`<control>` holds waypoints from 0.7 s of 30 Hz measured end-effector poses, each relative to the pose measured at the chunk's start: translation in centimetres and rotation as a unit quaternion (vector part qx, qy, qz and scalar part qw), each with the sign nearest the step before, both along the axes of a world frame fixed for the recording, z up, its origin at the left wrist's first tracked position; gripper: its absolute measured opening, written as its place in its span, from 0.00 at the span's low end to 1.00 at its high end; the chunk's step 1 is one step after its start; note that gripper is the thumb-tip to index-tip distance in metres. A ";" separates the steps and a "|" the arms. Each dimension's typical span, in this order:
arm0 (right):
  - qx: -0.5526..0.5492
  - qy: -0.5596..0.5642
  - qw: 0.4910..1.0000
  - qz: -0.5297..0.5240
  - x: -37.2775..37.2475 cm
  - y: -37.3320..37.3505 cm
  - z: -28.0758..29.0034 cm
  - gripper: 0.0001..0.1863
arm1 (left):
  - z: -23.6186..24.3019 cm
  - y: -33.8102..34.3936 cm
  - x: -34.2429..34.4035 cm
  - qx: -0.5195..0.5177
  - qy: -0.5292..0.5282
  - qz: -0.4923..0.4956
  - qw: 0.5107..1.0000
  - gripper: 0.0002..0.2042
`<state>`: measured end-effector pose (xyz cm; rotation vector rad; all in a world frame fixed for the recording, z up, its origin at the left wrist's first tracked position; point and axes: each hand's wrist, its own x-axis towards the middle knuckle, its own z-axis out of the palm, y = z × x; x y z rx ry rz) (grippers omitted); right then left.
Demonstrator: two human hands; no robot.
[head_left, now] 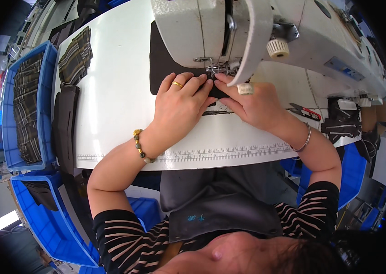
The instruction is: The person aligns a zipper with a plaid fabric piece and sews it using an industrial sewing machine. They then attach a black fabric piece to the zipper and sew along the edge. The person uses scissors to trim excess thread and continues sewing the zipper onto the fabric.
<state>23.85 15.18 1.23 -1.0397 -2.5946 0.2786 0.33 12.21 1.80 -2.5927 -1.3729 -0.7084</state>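
Observation:
A dark brown fabric piece [162, 58] lies flat on the white sewing table, partly under the head of the white sewing machine [179, 39]. My left hand [179, 100] rests on its near part, fingers bent and thumb against the near edge. From the other side, my right hand [254, 102] grips the same edge between thumb and fingers, close to the metal presser foot [216, 69]. Both hands' fingertips nearly meet in front of the foot. A narrow dark strip [218, 112] shows just below them. The needle point and the fabric under my fingertips are hidden.
Red-and-black thread snips [306, 111] lie right of my right hand, beside dark pieces with zippers [341, 128]. At left are folded plaid fabric [76, 55], dark strips [66, 123] and a blue bin [49, 100] of plaid pieces. A printed ruler [193, 154] follows the front edge.

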 end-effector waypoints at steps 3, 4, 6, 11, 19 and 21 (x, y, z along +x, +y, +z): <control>0.009 0.002 1.000 0.005 0.0 0.0 0.1 0.22 | 0.0 0.1 0.0 -0.003 0.002 0.002 1.000 0.18; 0.012 0.002 1.000 0.006 0.0 0.1 0.1 0.23 | -0.1 0.1 0.0 -0.005 0.003 0.003 1.000 0.18; -0.010 -0.004 1.000 -0.003 -0.1 0.2 0.0 0.23 | -0.2 0.3 -0.1 -0.008 -0.002 0.004 1.000 0.18; 0.024 0.018 0.999 0.012 -0.1 0.4 -0.4 0.18 | -0.4 0.4 -0.1 -0.006 0.002 0.005 1.000 0.17; -0.006 -0.010 1.000 0.004 -0.2 0.5 0.1 0.24 | -0.7 0.6 -0.2 0.002 -0.006 0.006 1.000 0.16; -0.002 -0.004 1.000 0.005 -0.2 0.5 0.0 0.24 | -0.7 0.6 -0.2 0.001 -0.007 0.006 1.000 0.16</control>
